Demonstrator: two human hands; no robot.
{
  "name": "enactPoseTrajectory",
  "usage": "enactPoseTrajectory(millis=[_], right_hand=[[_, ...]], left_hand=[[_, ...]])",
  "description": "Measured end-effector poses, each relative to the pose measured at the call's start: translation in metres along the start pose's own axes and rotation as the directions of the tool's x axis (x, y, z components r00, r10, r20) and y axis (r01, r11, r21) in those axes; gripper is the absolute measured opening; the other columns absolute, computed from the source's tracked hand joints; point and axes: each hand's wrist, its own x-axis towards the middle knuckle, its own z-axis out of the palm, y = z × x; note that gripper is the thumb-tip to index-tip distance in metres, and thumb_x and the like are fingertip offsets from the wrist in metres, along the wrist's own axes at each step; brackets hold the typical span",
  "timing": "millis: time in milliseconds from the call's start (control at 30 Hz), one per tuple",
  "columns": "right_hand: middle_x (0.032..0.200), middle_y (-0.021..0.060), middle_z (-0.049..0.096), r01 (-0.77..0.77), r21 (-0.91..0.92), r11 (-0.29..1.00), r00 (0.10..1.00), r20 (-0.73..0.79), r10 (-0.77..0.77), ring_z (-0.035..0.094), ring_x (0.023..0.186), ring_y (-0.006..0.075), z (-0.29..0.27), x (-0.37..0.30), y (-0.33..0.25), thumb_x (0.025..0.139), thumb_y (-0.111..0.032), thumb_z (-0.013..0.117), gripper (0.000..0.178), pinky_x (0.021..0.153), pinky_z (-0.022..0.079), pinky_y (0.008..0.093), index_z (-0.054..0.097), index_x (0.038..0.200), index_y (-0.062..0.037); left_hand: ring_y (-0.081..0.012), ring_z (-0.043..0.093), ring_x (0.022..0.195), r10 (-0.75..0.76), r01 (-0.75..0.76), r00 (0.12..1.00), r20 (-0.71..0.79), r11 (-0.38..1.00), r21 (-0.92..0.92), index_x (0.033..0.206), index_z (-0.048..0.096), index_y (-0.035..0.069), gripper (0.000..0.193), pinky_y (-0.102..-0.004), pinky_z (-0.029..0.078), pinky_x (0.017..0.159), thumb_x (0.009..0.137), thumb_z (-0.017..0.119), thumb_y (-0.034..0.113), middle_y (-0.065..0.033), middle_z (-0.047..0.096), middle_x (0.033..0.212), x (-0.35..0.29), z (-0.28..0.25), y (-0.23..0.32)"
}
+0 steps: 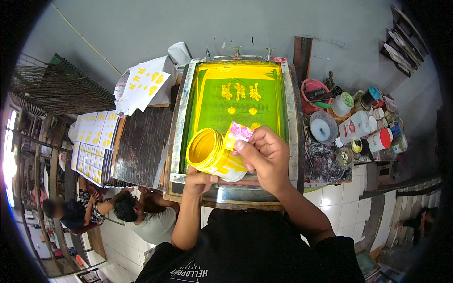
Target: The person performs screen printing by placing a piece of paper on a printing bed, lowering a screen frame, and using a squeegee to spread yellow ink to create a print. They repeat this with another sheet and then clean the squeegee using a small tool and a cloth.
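Note:
My left hand (pixel 198 181) is closed around the lower side of a white plastic jar (pixel 225 165). The jar tilts with its yellow-coated mouth toward the upper left, and yellow ink streaks its outside. Between the thumb and fingers of my right hand (pixel 267 158) is a small card scraper (pixel 239 132), smeared yellow and pink, just right of the jar's mouth. Both hands are over the near part of a screen printing frame (pixel 291 137) with a green mesh (pixel 210 106). Yellow ink lies along the mesh's edges, and yellow motifs show in its middle. The jar hides part of the mesh.
Printed sheets (pixel 144 85) and stacked yellow-printed sheets (pixel 96 134) lie to the left by a dark wooden table (pixel 144 139). To the right, a stained bench (pixel 323 172) carries a red basin (pixel 312 89), a clear bowl (pixel 323 127), a jug (pixel 355 126) and several tubs. Two people sit at lower left.

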Motion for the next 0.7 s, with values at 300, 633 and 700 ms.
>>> enactPoseTrajectory(millis=[300,633,700], right_hand=[[0.08,0.0046,0.069,-0.021,-0.085,0.996,0.999,0.036,0.024,0.057,0.065,0.0013,-0.003,0.006,-0.005,0.098,-0.004,0.068,0.012,0.055,0.042,0.0194,0.057,0.097,-0.0011],[0.083,0.0064,0.071,-0.06,-0.067,0.996,0.997,0.045,0.063,0.053,0.06,0.0016,-0.015,0.004,-0.012,0.098,-0.005,0.068,0.012,0.053,0.039,0.0198,0.058,0.095,-0.0015],[0.084,0.0067,0.071,-0.047,-0.132,0.99,0.998,0.028,0.051,0.05,0.059,0.0021,-0.019,0.007,-0.016,0.097,-0.006,0.069,0.012,0.052,0.038,0.0202,0.058,0.095,-0.0018]], left_hand=[[-0.0371,0.056,0.133,0.0,0.0,1.0,-0.007,0.999,0.051,0.155,0.037,0.001,0.107,-0.0494,0.042,0.115,0.053,0.067,0.0,-0.0201,0.057,0.142,0.001,0.005,0.004],[-0.0292,0.066,0.118,0.01,0.01,0.998,-0.064,0.954,0.301,0.147,0.045,0.0,0.098,-0.0441,0.051,0.106,0.052,0.069,-0.001,-0.0155,0.065,0.13,0.012,0.029,0.024],[-0.0288,0.067,0.115,0.016,0.003,0.998,-0.066,0.958,0.287,0.145,0.047,0.0,0.097,-0.044,0.051,0.105,0.05,0.07,-0.002,-0.015,0.067,0.128,0.013,0.029,0.025]])
